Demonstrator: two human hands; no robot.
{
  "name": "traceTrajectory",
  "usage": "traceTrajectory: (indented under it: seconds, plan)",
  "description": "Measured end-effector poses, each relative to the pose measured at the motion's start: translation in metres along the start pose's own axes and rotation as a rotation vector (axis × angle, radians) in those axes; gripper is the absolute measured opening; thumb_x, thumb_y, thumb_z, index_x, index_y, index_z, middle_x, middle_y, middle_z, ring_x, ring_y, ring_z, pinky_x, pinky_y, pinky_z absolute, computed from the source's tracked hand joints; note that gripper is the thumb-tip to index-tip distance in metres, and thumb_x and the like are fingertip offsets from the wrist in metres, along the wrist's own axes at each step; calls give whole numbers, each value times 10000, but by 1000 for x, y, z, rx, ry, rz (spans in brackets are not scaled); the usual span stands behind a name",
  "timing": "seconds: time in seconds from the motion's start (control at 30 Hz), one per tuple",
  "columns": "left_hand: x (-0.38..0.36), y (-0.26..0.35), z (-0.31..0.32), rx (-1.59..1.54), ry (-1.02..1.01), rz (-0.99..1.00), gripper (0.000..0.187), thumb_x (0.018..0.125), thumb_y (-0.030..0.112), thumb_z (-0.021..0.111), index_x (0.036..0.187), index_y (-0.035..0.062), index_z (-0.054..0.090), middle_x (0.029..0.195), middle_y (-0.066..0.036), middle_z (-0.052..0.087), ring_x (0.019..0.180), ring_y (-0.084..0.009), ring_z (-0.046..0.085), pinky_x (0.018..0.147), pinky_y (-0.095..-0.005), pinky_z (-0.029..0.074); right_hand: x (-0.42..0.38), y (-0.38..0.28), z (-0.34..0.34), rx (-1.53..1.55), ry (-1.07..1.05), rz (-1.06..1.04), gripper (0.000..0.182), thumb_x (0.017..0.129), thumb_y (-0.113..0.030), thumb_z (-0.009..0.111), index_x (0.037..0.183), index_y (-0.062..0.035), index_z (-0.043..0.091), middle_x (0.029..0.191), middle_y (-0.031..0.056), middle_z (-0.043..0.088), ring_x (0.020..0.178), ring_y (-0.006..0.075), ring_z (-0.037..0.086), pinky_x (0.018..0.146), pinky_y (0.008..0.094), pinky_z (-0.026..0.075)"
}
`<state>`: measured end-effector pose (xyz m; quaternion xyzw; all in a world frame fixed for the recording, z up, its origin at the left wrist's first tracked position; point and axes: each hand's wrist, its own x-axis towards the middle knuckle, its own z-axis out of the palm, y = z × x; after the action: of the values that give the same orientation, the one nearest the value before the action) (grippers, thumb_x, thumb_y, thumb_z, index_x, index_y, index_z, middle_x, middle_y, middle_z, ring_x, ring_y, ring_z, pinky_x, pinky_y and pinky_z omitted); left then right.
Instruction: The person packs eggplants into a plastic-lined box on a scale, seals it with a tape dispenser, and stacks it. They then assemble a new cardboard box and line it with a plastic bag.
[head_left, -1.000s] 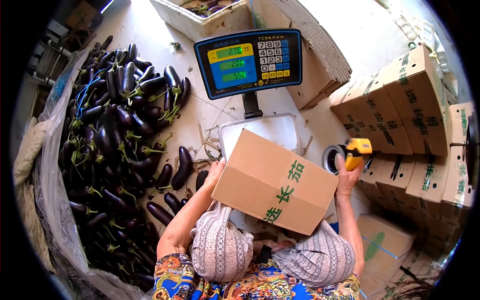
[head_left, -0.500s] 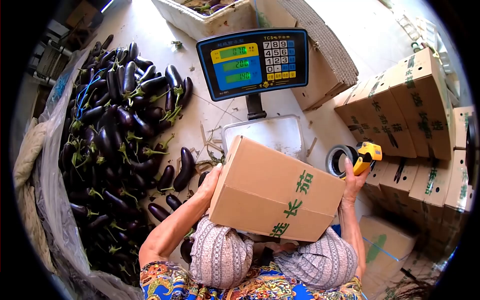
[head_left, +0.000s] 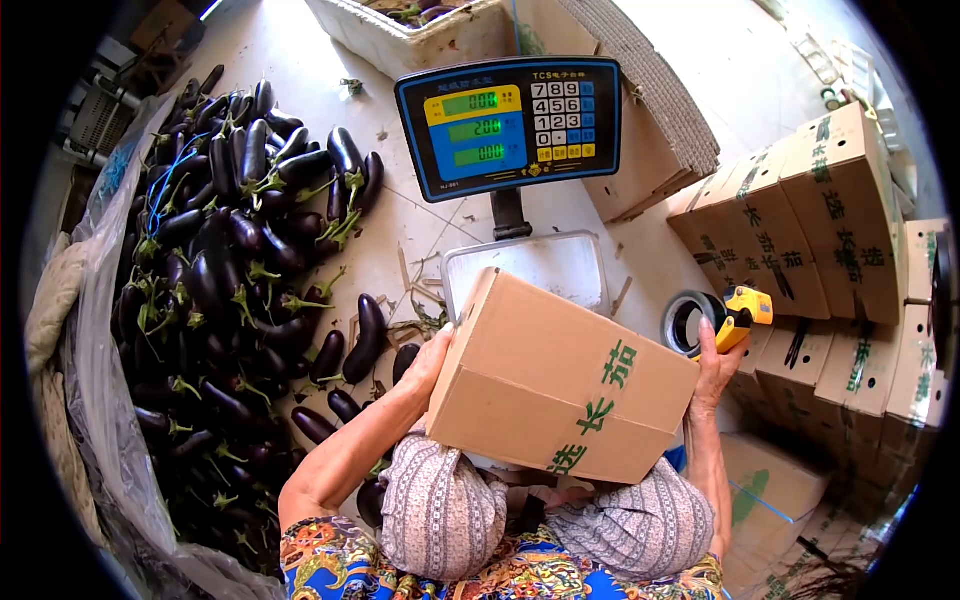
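A cardboard box [head_left: 560, 385] with green printed characters lies tilted across my knees, its far left corner over the scale's platform. My left hand [head_left: 432, 362] is closed against the box's left side, fingers partly hidden by it. At the right end, my right hand [head_left: 716, 368] grips a yellow tape dispenser [head_left: 745, 308] with a large roll of tape [head_left: 690, 322], while its wrist is beside the box's edge. Behind the box is the scale's metal platform [head_left: 525, 268], below a lit digital display [head_left: 510, 130].
A large heap of eggplants [head_left: 230, 260] covers the floor on my left, edged by plastic sheeting [head_left: 100, 340]. Printed cartons [head_left: 800, 215] are stacked on the right. A white foam bin [head_left: 420, 45] and flat cardboard [head_left: 640, 150] stand behind the scale.
The box, both hands and the tape dispenser have shifted slightly right. The scale's top reading has gone from 070 to zeros, and its bottom reading from 140 to zeros.
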<state>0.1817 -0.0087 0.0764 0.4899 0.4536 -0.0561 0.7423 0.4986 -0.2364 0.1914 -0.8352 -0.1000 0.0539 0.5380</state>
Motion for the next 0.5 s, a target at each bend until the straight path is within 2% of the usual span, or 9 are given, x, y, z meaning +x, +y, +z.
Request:
traceTrajectory:
  seconds: [0.1,0.23,0.37,0.43,0.5]
  plan:
    - [11,-9,-4,87,-9,54,574,1007,449,302,1253,20,593,1091,-145,679,942,-232,663,832,-346,519,4,11,-1,16,-2,-11,557,825,-235,726,1251,-37,428,1155,88,493,1057,187,494,949,329,391]
    - [6,2,6,3,2,29,572,1006,452,309,1235,17,602,1088,-149,679,938,-231,662,836,-350,513,7,18,-5,-14,6,5,569,827,-247,727,1260,-36,423,1166,93,491,1061,190,494,952,330,390]
    - [2,19,14,-26,94,-130,551,1004,436,327,1236,17,599,1094,-156,679,951,-251,661,843,-347,509,9,23,-2,-25,39,-23,582,827,-268,733,1261,-34,425,1153,90,498,1048,191,500,940,330,398]
    - [31,-22,8,159,174,108,526,1001,414,347,1247,18,589,1078,-168,681,960,-274,659,842,-348,510,10,22,3,-31,43,-52,587,822,-282,741,1254,-32,432,1132,83,508,1027,188,506,925,327,406]
    - [37,-28,1,326,200,293,503,998,392,363,1257,20,580,1089,-179,674,987,-292,651,855,-351,505,11,13,14,-34,37,-81,589,816,-296,749,1243,-29,443,1112,76,519,1004,185,513,906,323,414]
